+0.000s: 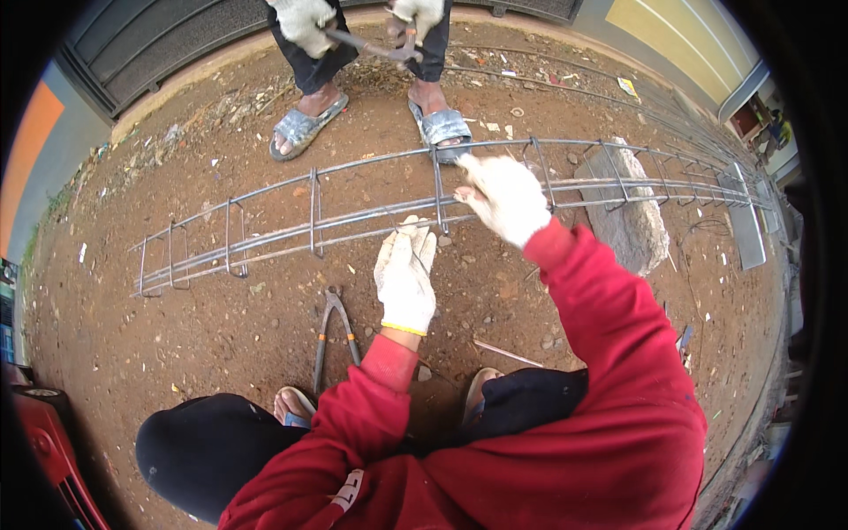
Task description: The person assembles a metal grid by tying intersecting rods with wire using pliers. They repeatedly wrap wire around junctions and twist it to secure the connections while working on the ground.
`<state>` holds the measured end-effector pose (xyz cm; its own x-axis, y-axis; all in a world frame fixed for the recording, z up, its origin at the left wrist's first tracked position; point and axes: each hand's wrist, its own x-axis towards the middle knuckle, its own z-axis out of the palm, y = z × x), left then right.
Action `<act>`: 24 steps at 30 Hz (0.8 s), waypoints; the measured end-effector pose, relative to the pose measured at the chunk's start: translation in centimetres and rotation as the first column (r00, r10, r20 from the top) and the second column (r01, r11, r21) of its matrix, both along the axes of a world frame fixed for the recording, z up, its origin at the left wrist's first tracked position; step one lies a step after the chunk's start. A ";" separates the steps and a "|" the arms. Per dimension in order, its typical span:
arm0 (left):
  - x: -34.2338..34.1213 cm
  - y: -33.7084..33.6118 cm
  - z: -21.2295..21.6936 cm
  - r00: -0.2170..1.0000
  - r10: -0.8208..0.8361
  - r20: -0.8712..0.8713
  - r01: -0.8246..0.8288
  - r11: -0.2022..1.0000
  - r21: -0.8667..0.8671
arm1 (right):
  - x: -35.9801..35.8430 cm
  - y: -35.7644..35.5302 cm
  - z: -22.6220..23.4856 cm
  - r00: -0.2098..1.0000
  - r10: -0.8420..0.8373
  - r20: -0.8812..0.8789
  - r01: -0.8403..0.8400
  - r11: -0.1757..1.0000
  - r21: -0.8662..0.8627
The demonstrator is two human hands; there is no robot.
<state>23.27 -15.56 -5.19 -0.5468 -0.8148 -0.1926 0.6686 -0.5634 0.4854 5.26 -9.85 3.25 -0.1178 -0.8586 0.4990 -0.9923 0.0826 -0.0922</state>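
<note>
A long rebar cage (pixel 315 212), made of thin bars with rectangular stirrups, stretches across the dirt in front of me. My left hand (pixel 406 278), in a white glove, is at the near bars with its fingers over them; a thin dark tie wire (pixel 417 256) shows against the glove. My right hand (pixel 505 201), gloved too, is above the cage beside an upright stirrup (pixel 438 190). Its thumb and fingers are bent in; whatever they grip is too small to make out. Pincers (pixel 333 309) with orange-banded handles lie splayed on the ground, left of my left hand.
Across the cage stands a person in grey sandals (pixel 309 124), whose gloved hands hold pincers (pixel 402 51). A rough concrete slab (pixel 649 225) lies beneath the cage's right part, with a metal plate (pixel 746 221) farther along. A thin rod (pixel 508 353) lies near my foot.
</note>
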 end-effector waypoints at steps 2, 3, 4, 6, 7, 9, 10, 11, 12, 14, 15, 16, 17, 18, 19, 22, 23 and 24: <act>0.1 -0.1 -0.1 1.000 -0.009 0.008 0.009 1.000 -0.004 | 2.7 2.3 -0.7 0.999 -0.039 0.022 0.038 0.997 0.061; 0.0 -0.1 -0.2 1.000 -0.003 -0.003 0.003 1.000 0.003 | 3.9 3.3 -1.3 0.998 -0.054 -0.037 0.060 0.982 0.177; 0.0 -0.1 -0.2 1.000 0.001 -0.016 -0.001 1.000 0.011 | 5.0 3.5 -2.3 0.991 -0.124 0.046 0.103 0.946 0.308; -0.1 0.1 -0.3 0.998 0.010 -0.056 -0.009 1.000 0.015 | 5.9 3.6 -4.1 0.964 -0.228 0.140 0.146 0.887 0.439; -0.1 0.2 -0.3 0.997 0.013 -0.079 -0.012 1.000 0.006 | 5.8 3.3 -5.0 0.959 -0.199 0.200 0.116 0.924 0.364; -0.2 0.2 -0.3 0.999 0.031 -0.015 -0.031 1.000 -0.003 | 5.6 2.5 -6.5 0.953 -0.198 0.228 0.124 0.945 0.302; -0.2 0.2 -0.2 0.999 0.038 -0.008 -0.039 0.999 -0.021 | 5.5 2.0 -7.2 0.970 -0.146 0.193 0.118 0.982 0.149; -0.1 0.2 -0.1 1.000 -0.009 -0.016 0.009 0.999 -0.032 | 5.3 1.8 -7.6 0.969 -0.155 0.191 0.124 0.979 0.162; -0.1 0.2 0.1 1.000 -0.027 0.011 0.027 0.999 -0.020 | 5.1 1.6 -8.0 0.969 -0.149 0.195 0.118 0.980 0.163; -0.1 0.2 0.3 0.999 -0.017 0.029 0.017 1.000 -0.014 | 4.9 1.6 -8.6 0.968 -0.146 0.204 0.111 0.978 0.174; -0.1 0.2 0.4 0.997 0.009 0.075 -0.012 0.999 0.036 | 4.9 1.7 -8.8 0.965 -0.140 0.222 0.092 0.973 0.212; 0.0 0.3 0.5 0.985 -0.005 0.172 0.011 1.000 -0.029 | 4.8 1.6 -9.0 0.967 -0.124 0.221 0.087 0.981 0.171; 0.0 0.4 0.5 0.959 -0.008 0.284 0.026 0.998 -0.057 | 4.7 1.6 -9.2 0.968 -0.107 0.229 0.071 0.985 0.158; 0.0 0.4 0.4 0.937 0.013 0.349 0.037 0.990 -0.134 | 4.5 1.5 -9.4 0.969 -0.084 0.233 0.052 0.989 0.141; 0.2 0.8 0.3 0.867 0.003 0.498 0.129 0.964 -0.231 | 4.3 1.4 -9.6 0.970 -0.081 0.229 0.050 0.989 0.139; 0.7 2.5 -0.9 0.768 -0.053 0.638 0.258 0.938 -0.233 | 3.9 1.0 -10.0 0.973 -0.118 0.199 0.078 0.977 0.198; 0.9 3.3 -1.5 0.803 -0.086 0.590 0.223 0.961 -0.163 | 3.8 1.1 -10.1 0.980 -0.104 0.168 0.069 0.977 0.202; 1.3 4.1 -2.1 0.880 -0.059 0.472 0.162 0.970 -0.181 | 3.7 1.1 -10.2 0.981 -0.087 0.172 0.054 0.980 0.190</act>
